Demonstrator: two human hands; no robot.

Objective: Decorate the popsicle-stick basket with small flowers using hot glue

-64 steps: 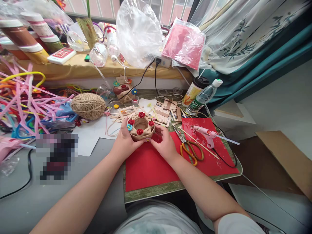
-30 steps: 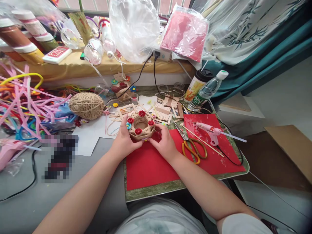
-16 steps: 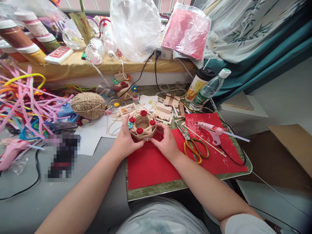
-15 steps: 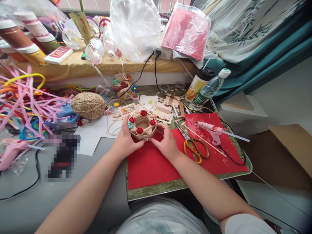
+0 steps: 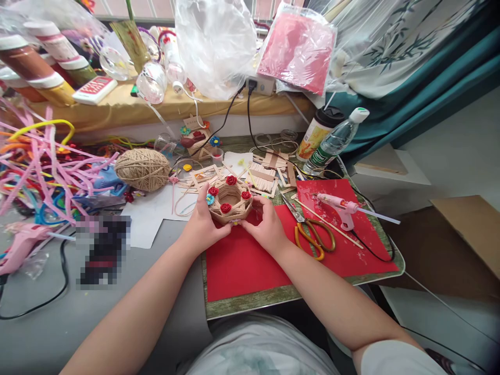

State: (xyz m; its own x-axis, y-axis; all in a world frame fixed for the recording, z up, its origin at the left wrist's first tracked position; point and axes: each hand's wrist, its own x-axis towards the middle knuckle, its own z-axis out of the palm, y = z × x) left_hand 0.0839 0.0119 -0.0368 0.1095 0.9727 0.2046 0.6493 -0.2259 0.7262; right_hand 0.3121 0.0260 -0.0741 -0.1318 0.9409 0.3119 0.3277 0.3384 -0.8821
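Both hands hold a small craft-stick basket [image 5: 230, 214] above the red sheet [image 5: 250, 265]. Its sides look many-cornered and wound with twine, and several red roses sit round its rim. A blue flower shows on its left side, and small yellow and purple bits show at the front. My left hand [image 5: 203, 224] grips the left side, thumb along the front. My right hand [image 5: 267, 224] grips the right side, its thumb near the left one. The fingers behind the basket are partly hidden.
Right of my hands lie scissors [image 5: 312, 234], a thin wooden stick [image 5: 332, 226] and a pink glue gun [image 5: 339, 208]. Behind are loose craft sticks [image 5: 263, 177], a twine ball [image 5: 142, 169], a water bottle [image 5: 336, 143] and a cup [image 5: 318, 133]. Pipe cleaners [image 5: 50, 161] heap at left, near another glue gun [image 5: 27, 242].
The basket stays in both hands, almost still, with its top opening turned slightly more toward me. The whole view has shifted very slightly.
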